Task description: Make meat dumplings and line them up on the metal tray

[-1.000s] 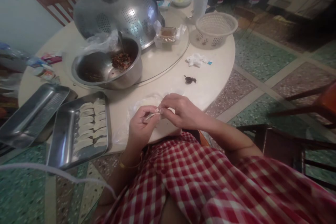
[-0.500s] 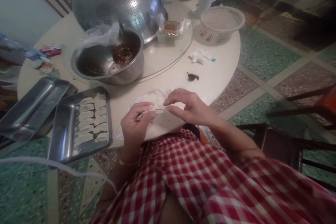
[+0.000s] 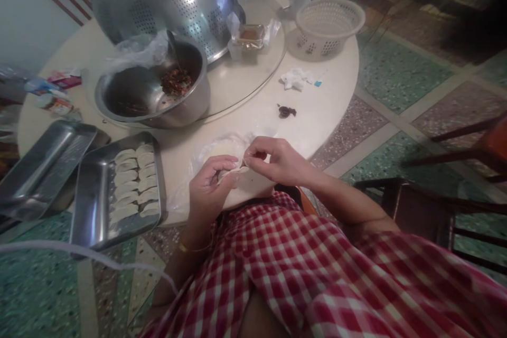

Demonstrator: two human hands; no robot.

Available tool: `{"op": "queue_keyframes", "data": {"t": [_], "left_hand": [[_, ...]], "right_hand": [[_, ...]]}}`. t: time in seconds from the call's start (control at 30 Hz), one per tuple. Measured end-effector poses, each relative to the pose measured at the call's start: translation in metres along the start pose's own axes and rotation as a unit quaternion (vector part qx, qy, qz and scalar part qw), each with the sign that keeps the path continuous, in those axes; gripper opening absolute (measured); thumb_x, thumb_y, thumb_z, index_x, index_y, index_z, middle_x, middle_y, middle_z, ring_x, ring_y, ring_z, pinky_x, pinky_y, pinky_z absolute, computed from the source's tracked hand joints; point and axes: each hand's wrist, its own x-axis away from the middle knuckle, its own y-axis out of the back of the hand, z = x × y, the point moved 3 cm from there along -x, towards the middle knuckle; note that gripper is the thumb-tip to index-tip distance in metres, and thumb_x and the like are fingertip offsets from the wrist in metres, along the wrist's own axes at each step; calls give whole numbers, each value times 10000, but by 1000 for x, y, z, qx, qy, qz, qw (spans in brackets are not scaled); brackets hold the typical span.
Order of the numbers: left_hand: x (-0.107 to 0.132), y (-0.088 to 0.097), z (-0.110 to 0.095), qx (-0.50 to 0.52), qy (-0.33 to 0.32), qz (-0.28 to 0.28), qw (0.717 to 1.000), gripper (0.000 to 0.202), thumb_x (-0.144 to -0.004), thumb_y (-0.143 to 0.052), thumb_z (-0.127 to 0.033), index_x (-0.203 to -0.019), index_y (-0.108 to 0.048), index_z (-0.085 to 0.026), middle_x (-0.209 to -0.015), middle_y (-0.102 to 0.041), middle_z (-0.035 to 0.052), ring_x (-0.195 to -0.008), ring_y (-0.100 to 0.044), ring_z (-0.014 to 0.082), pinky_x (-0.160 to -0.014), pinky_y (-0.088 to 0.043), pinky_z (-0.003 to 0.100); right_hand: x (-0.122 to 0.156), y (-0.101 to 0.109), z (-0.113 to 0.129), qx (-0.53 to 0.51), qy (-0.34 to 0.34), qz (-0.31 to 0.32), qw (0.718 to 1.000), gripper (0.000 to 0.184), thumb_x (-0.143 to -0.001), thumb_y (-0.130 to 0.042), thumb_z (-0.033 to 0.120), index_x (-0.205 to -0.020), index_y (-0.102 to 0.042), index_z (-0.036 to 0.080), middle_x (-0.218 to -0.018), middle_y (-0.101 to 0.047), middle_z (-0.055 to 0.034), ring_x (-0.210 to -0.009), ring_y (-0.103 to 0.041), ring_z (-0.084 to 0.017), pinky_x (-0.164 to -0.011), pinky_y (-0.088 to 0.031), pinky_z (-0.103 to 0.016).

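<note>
A pale dumpling [image 3: 233, 171] sits between both hands at the near edge of the round table [image 3: 317, 116]. My left hand [image 3: 209, 187] cups it with the fingers curled round it. My right hand [image 3: 273, 161] pinches its edge between thumb and fingertips. Just behind the hands lies a stack of round wrappers on clear plastic [image 3: 216, 150]. To the left, a steel tray [image 3: 95, 200] holds two rows of several folded dumplings [image 3: 132, 182].
A steel bowl of dark filling [image 3: 152, 92] with a spoon stands behind the tray, a big metal colander [image 3: 170, 2] behind that. An empty steel tray [image 3: 39, 166] lies far left. A white plastic basket [image 3: 328, 24], crumpled tissue [image 3: 295, 78] and a wooden chair [image 3: 435, 211] are to the right.
My right hand had lifted off the dumpling half a second ago with fingers apart; now it is back, pinching the dumpling's edge. The left hand kept hold throughout.
</note>
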Motion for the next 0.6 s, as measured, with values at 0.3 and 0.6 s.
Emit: {"op": "queue_keyframes", "data": {"t": [0.3,0.6], "left_hand": [[-3,-2,-4,-7,13,14,1000,45,-750,-700,-203,-746,-666,-174,-869,-684,37,-649,-607,106,-448,-490,177],[-3,-3,-1,-7,66,-4,998,178,-742,-716,-229,-909,-695,-173,-801,-699,5,-551,-593,84,-487,-499,192]], "right_hand": [[-1,-3,3,18,52,19,998,130,-887,-520,176,-818,-628,155,-789,-632,-25,-721,-550,-117,-705,-459,-276],[4,-3,6,63,147,36,986,215,-975,-459,221,-900,-655,172,-904,-662,-68,-883,-595,-174,-817,-503,-341]]}}
